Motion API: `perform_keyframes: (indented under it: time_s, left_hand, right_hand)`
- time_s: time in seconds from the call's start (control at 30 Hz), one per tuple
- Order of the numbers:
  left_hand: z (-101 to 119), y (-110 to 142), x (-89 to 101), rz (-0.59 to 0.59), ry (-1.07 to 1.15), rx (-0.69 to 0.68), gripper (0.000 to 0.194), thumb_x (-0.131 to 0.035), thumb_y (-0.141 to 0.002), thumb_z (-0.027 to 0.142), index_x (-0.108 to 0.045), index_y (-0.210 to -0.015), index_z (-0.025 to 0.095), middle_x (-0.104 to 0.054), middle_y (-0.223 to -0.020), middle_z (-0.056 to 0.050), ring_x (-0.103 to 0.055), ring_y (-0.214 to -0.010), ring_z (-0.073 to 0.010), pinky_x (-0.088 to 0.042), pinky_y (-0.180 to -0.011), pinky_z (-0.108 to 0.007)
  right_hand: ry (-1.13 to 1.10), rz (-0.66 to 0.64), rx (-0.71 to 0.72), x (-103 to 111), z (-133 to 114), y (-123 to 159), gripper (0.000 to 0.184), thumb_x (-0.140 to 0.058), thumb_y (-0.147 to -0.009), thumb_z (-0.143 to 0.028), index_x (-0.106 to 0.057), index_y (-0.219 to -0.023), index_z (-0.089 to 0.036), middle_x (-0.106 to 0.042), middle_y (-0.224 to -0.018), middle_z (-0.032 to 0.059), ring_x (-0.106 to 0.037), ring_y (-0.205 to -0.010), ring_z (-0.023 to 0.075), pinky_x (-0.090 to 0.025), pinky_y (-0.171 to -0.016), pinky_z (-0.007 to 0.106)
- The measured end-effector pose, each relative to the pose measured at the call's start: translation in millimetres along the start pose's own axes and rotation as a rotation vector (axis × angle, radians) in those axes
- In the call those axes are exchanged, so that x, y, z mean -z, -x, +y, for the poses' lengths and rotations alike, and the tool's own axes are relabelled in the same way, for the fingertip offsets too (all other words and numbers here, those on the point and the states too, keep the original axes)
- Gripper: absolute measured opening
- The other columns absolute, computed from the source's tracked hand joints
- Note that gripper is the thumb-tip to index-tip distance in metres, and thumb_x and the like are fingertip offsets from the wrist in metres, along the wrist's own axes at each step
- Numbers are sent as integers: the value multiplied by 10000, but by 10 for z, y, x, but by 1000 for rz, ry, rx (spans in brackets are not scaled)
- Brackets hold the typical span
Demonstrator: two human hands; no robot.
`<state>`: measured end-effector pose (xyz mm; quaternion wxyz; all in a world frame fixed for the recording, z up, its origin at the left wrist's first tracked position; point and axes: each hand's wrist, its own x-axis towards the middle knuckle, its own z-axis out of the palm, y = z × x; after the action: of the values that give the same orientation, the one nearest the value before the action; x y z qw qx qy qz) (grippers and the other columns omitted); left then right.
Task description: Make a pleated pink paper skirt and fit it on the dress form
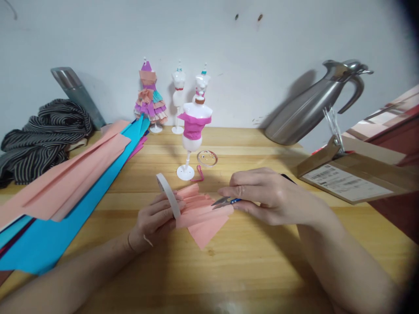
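My left hand [157, 214] is closed on one end of a gathered piece of salmon-pink crepe paper [204, 224]. A white band [169, 197], which looks like tape, curves up along that end beside my fingers. In my right hand [265, 194] is a pair of small snips [224, 202] with blue on the handle, gripped between thumb and fingers. Its pointed blades lie over the paper's folds; whether they touch it I cannot tell. Just beyond stands a white mini dress form [192, 144] wrapped in magenta paper [193, 126].
Crepe paper sheets [75, 174] lie at left, near a striped cloth [49, 135] and a tilted flask [77, 93]. More dress forms [178, 87], one in a ruffled paper dress [150, 102], stand by the wall. At right are a steel jug [310, 102] and a cardboard box [353, 170].
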<state>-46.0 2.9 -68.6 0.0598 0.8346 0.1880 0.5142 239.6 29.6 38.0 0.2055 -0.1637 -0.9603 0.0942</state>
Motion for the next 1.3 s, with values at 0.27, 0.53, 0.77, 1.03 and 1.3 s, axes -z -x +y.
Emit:
perform_keyframes:
  time_s: [0.27,0.53,0.77,1.03,1.3]
  left_hand:
    - [-4,12,-2,1,-2,-5,350,-527,-945,214,-616,-1267,109,-740,-936,-160,-688,-1002,-237,-584,-896,-385]
    - [-6,20,-22,-6,5,-45,346,-533,-941,198,-609,-1258,81,-736,-936,-169,-672,-1035,-242,-576,-913,-391]
    - [8,-1,3,-33,-37,-27,325,-496,-961,219,-607,-1239,94,-731,-923,-159,-684,-1002,-237,-589,-886,-395]
    - [21,-9,7,-32,-45,-25,310,-508,-955,211,-617,-1220,92,-731,-922,-161,-687,-996,-229,-586,-897,-388]
    - [25,-13,4,-19,-37,-23,305,-517,-951,217,-623,-1209,94,-737,-915,-157,-687,-1009,-236,-587,-892,-375]
  right_hand:
    - [39,-28,-13,104,-31,24,233,-483,-970,-187,-653,-1120,-135,-593,-769,47,-524,-624,124,-372,-560,243]
    - [99,-53,-3,51,-82,-20,249,-468,-977,-198,-659,-1119,-125,-591,-754,48,-530,-638,144,-382,-595,267]
    - [79,-55,3,37,-106,-39,262,-479,-974,-183,-646,-1167,-121,-591,-736,43,-540,-648,147,-391,-610,265]
    - [80,-96,-52,106,-110,3,270,-462,-979,-192,-663,-1148,-131,-591,-772,50,-529,-630,129,-367,-577,251]
    - [117,-49,6,5,-132,-62,262,-464,-987,-200,-643,-1167,-138,-610,-751,45,-572,-666,147,-409,-620,265]
